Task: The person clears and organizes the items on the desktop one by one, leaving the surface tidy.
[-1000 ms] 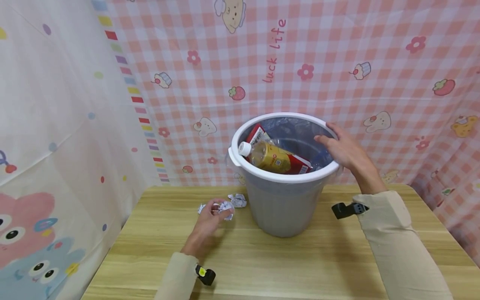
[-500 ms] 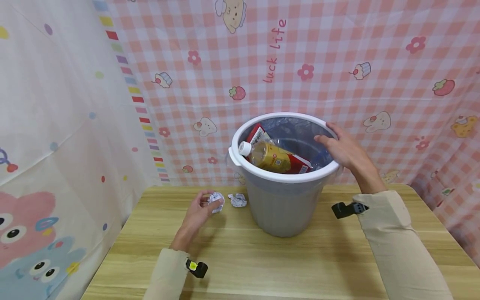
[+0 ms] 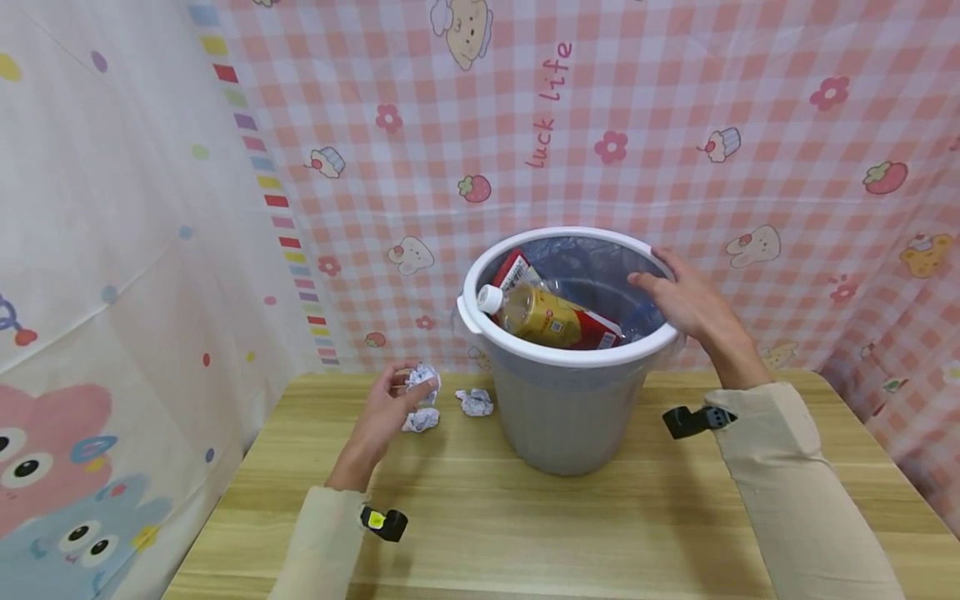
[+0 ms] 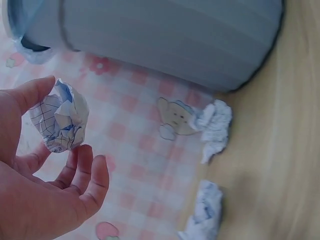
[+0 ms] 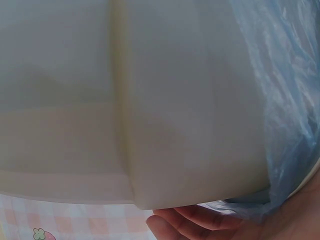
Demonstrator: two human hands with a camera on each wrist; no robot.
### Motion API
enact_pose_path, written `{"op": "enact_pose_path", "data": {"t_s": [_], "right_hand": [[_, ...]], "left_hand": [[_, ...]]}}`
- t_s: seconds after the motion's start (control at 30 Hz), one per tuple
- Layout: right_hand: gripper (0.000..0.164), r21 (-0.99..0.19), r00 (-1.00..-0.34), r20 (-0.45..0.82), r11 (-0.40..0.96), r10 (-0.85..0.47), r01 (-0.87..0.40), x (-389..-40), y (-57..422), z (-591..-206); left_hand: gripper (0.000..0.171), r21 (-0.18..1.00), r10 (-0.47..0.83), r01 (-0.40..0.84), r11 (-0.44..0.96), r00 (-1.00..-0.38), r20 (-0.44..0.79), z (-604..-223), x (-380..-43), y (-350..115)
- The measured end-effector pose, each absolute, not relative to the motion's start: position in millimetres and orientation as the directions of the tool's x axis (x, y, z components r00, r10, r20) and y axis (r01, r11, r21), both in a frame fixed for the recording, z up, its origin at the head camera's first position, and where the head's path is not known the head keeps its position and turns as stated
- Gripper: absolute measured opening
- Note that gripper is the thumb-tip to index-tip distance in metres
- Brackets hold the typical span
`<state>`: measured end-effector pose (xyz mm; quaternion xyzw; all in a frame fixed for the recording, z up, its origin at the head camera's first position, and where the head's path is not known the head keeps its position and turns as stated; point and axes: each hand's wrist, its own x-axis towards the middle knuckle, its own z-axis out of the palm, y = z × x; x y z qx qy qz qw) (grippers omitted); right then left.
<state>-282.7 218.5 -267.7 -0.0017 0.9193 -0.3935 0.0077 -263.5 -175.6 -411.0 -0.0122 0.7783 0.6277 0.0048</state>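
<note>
My left hand (image 3: 384,407) pinches a crumpled paper ball (image 4: 61,117) between thumb and fingers, lifted off the table. In the head view, a second paper ball (image 3: 422,419) lies just below it on the wood, and a third paper ball (image 3: 476,402) sits beside the trash can. The grey trash can (image 3: 570,425) stands upright with a white rim. At its right side my right hand (image 3: 693,300) grips the rim, thumb over the inside and fingers outside. The right wrist view shows those fingertips (image 5: 162,227) against the can's outer wall, next to the blue plastic liner (image 5: 295,95).
Inside the can lie a plastic bottle (image 3: 543,317) with a white cap and a red-and-white package (image 3: 517,268). A wooden table (image 3: 525,533) carries everything. Pink checked cloth (image 3: 420,200) hangs behind, and a white printed curtain (image 3: 150,250) at the left.
My left hand has moved left and up with a paper ball in its fingers, uncovering another ball on the table. The right hand and the trash can have stayed put.
</note>
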Motion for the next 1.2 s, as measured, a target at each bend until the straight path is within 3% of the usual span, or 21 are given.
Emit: {"op": "enact_pose_path", "data": {"t_s": [1.2], "right_hand": [[0.081,-0.715,-1.0,-0.003,0.699,-0.016,-0.009,-283.0,218.9,-267.8]], "left_hand": [[0.048,0.95,-0.049,0.164,0.266,-0.982,0.183,-292.9,-273.3,-162.3]]}}
